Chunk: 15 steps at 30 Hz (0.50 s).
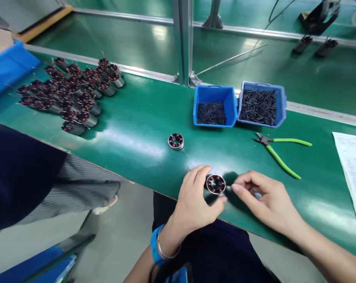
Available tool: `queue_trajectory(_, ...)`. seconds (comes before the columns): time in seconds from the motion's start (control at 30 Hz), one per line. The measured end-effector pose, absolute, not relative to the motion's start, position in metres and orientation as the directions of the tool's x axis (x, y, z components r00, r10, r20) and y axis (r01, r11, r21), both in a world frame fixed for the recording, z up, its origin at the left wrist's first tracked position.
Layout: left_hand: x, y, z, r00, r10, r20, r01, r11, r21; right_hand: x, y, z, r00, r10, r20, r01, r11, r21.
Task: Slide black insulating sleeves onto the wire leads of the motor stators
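Note:
My left hand curls its thumb and fingers around a motor stator, a metal ring with copper windings and black inserts, near the table's front edge. To the right of it, my right hand pinches thumb and forefinger together close to the ring's side. Something small and pale shows at those fingertips, too small to make out. A second stator lies flat farther back, with a thin wire trailing from it.
Blue bins of thin black pieces and short black tubes stand at the back. Green-handled cutters and a paper sheet lie right. Many stators cluster left, near another person's trousers. A metal post rises behind.

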<state>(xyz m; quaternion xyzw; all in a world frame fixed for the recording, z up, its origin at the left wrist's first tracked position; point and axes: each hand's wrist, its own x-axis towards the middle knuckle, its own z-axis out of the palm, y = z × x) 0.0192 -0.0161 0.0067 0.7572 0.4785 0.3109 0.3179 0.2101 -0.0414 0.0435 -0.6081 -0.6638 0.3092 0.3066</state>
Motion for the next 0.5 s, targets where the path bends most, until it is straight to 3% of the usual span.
queue_trajectory(0.07, 0.014, -0.017, 0.006, 0.374, 0.903, 0.211, 0.462, -0.378, 0.802, 0.2, -0.054, 0.036, -0.003, 0.999, -0.053, 0.573, -0.041, -0.818)
queue_trajectory(0.17, 0.014, -0.02, 0.001, 0.326, 0.91, 0.256, 0.434, -0.385, 0.814, 0.184, -0.064, 0.03, 0.088, 0.994, -0.061, 0.515, -0.097, -0.851)
queue_trajectory(0.4, 0.018, -0.022, -0.005, 0.272, 0.919, 0.286, 0.439, -0.383, 0.813, 0.172, -0.069, 0.028, 0.211, 0.967, 0.143, 0.597, -0.011, -0.802)
queue_trajectory(0.43, 0.018, -0.021, -0.004, 0.275, 0.916, 0.291, 0.438, -0.388, 0.811, 0.173, -0.068, 0.029, 0.213, 0.97, 0.119, 0.581, -0.028, -0.813)
queue_trajectory(0.5, 0.017, -0.02, -0.003, 0.285, 0.912, 0.294, 0.436, -0.396, 0.808, 0.18, -0.061, 0.03, 0.207, 0.976, -0.068, 0.432, -0.154, -0.889)
